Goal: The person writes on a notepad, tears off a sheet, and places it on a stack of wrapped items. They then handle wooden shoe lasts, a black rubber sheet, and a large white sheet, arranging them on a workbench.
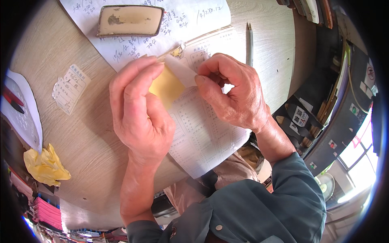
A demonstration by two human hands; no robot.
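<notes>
A small white slip with a yellow sheet (168, 86) against it spans the gap between my hands. My left hand (142, 107) is closed at its left edge, fingers bent together and fingertips near its top corner. My right hand (237, 91) pinches the white slip's right corner (189, 72) between thumb and forefinger. Below them lies a white sheet printed with rows of label forms (202, 125), partly covered by my hands and running past the table's near edge. A clip with yellowish tape (177, 52) sits at the top of this sheet.
Handwritten paper (206, 14) lies at the back under a worn rectangular block (130, 20). A pen (249, 44) rests right of the sheets. On the left are torn printed labels (71, 89), crumpled yellow paper (46, 165) and a white pad with a red-and-black pen (14, 99).
</notes>
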